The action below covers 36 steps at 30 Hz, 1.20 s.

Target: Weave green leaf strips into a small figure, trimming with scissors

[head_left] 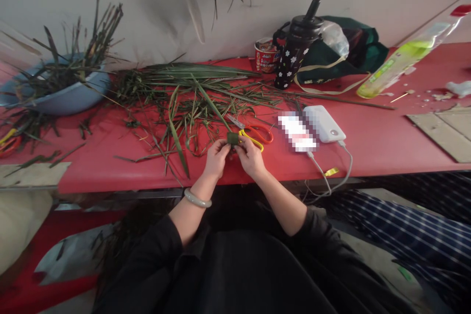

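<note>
1. The left hand (216, 158) and right hand (251, 158) finger-pinch a small green piece (232, 138) near the red tabletop's (379, 143) front edge.
2. Scissors (242, 126) lie just beyond; long leaves (206, 71) stretch along the back edge.

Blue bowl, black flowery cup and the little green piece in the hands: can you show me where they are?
Blue bowl (73, 98): head view, on its outer wall.
Black flowery cup (293, 50): head view, on its side.
Green piece (232, 138): head view, on its middle.

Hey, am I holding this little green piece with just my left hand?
No, the left hand and the right hand both have fingers on the green piece.
</note>
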Each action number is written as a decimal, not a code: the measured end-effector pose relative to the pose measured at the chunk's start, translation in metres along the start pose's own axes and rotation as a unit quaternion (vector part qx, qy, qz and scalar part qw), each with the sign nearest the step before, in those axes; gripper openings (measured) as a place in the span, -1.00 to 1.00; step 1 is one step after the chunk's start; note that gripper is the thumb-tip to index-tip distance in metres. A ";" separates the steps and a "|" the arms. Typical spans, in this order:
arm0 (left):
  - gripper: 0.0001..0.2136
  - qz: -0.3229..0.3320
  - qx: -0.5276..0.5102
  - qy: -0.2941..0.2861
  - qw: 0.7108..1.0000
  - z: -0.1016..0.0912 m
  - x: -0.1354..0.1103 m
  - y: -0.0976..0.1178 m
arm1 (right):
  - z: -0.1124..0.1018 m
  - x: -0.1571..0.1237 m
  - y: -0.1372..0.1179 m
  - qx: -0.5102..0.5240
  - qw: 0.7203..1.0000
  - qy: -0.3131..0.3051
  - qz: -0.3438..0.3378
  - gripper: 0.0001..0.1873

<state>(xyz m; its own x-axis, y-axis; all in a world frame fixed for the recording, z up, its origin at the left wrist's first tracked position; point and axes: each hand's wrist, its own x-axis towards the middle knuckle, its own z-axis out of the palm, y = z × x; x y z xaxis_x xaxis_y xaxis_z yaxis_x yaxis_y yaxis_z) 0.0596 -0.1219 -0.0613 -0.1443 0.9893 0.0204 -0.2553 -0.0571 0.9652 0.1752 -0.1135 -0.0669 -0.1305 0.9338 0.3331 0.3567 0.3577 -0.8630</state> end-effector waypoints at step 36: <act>-0.86 -0.032 -0.001 0.018 0.999 0.006 0.008 0.005 | -0.028 0.031 0.005 -0.340 0.935 -0.076 -0.066 -0.77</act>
<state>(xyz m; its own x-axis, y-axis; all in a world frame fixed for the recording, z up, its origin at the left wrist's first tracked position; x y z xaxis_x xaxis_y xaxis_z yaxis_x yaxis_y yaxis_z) 0.0630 -0.1139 -0.0552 -0.1616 0.9856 -0.0501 -0.2660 0.0054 0.9640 0.1992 -0.0824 -0.0503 -0.3263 0.8905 0.3171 0.8276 0.4312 -0.3592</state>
